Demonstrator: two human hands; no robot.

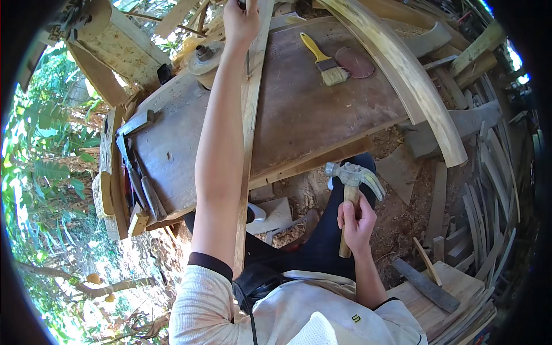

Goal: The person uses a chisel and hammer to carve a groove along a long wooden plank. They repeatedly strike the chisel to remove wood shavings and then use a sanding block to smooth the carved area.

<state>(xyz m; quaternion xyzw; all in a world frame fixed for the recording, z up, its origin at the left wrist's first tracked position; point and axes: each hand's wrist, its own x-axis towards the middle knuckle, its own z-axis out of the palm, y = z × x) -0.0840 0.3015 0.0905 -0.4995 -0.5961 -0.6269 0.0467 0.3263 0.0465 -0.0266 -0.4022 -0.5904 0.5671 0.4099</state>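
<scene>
My right hand [357,221] is wrapped round the wooden handle of a claw hammer [357,178], held upright over my lap with its metal head on top. My left arm reaches far across the workbench [322,123]. At the upper edge of the picture, my left hand [240,23] is closed on a small dark thing that I cannot make out, beside a long narrow wooden strip [253,109]. That strip lies across the bench and sticks out over its near edge. The far end of the strip and part of my left hand are cut off.
A yellow-handled paintbrush [325,60] and a reddish sanding disc [354,62] lie on the bench. Chisels [150,192] stand in a rack at its left end. A long curved timber [414,80] crosses the right side. Wood pieces [489,172] are stacked at far right.
</scene>
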